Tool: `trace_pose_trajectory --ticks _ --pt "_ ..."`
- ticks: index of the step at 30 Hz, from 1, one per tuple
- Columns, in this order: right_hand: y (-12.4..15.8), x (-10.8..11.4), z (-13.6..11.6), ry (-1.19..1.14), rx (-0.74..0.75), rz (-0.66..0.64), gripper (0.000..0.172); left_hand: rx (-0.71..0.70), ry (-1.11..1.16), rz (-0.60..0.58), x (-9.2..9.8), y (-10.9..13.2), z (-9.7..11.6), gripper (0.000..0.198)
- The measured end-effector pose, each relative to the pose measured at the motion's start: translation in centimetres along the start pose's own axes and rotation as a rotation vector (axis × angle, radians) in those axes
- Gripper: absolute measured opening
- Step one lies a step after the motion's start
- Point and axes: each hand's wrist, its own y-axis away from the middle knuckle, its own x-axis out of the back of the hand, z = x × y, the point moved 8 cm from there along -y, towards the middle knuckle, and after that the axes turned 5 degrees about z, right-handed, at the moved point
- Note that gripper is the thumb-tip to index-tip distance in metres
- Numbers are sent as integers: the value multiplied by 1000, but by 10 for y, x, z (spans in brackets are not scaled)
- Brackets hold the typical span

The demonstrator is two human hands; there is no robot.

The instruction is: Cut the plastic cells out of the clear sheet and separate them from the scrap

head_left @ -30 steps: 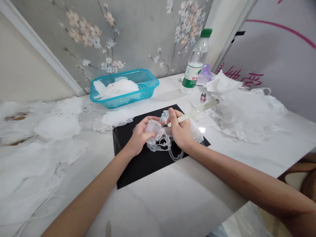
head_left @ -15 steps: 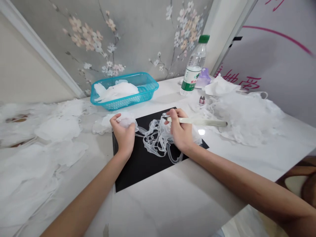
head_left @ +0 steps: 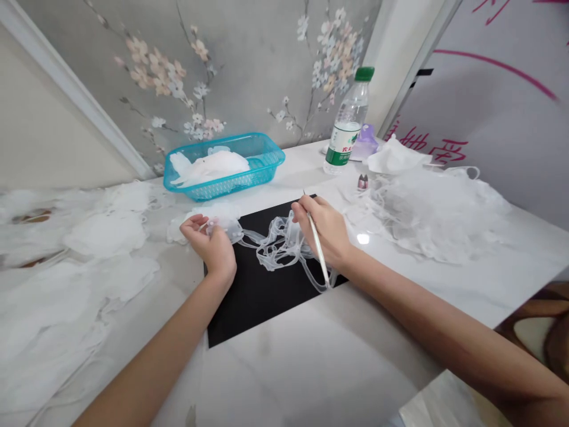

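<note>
My left hand (head_left: 211, 246) grips a white non-woven face mask (head_left: 224, 217) at the left edge of a black mat (head_left: 253, 308). Its thin, translucent ear loops (head_left: 278, 249) trail in a tangle across the mat towards my right hand (head_left: 322, 231). That hand pinches a slender pale rod (head_left: 319, 249) between thumb and fingers. The rod's fine tip points up and away, and its long end slants down towards me. The hand rests just above the loops, apart from the mask.
A turquoise plastic basket (head_left: 224, 178) holding white masks stands at the back. Behind it are a water bottle (head_left: 349, 121) and a small lilac object (head_left: 365, 142). Heaps of white masks (head_left: 435, 219) (head_left: 75, 296) lie on both sides of the white marble-look table (head_left: 311, 367).
My hands have moved apart, with the left carrying the mask leftward and stretching the loops out. The rod has swung from pointing right to slanting down towards me.
</note>
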Motion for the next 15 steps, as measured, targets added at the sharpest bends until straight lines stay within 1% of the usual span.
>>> trace_pose_trajectory --ticks 3,5,7,9,10,11,12,13,15 --pt "-2 -8 12 104 -32 -77 35 -49 54 -21 -2 -1 5 29" --pt "-4 -9 22 51 -91 -95 40 -79 65 -39 -4 -4 7 27" --pt "-6 -6 31 -98 -187 -70 46 -60 42 -18 -3 -8 3 25" --pt "-8 -2 38 -293 -291 -31 50 -1 11 18 0 -14 -4 25" --pt "-9 0 39 -384 -325 -11 52 20 -8 33 1 -15 -7 26" --pt "-10 2 39 -461 -343 12 52 12 -32 36 3 -15 -5 27" --pt "-11 4 37 -521 -346 35 52 -40 -58 27 3 -14 1 27" --pt "-12 7 35 -561 -344 62 52 -128 -81 3 3 -9 11 27" --pt "-11 12 33 -602 -360 116 51 -395 -91 -109 -3 11 43 20"
